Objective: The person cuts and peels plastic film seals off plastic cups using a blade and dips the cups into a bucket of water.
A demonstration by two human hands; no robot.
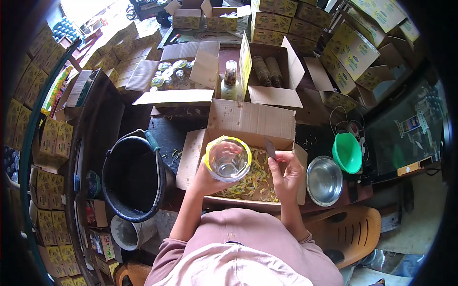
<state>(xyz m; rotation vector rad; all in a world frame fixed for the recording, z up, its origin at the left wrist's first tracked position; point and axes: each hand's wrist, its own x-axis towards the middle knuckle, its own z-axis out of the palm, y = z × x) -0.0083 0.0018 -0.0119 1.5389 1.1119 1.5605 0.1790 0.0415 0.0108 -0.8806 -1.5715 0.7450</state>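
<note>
My left hand (205, 178) is wrapped round a clear plastic cup (228, 159) with a yellow rim, its mouth facing up toward me. In my right hand (287, 176), thumb and fingers pinch a small dark flat piece (270, 147) that looks like a blade. The cup and the piece are apart. Beneath both hands lies an open cardboard box (253, 114) holding many thin yellow and green strips (248, 183).
A black bucket (136, 176) stands left, a grey pail (129, 232) below it. At right are a metal bowl (324, 181) and a green basin (347, 153). Behind are a box of lidded cups (168, 72), a bottle (230, 86) and a box with stacked brown rolls (267, 70).
</note>
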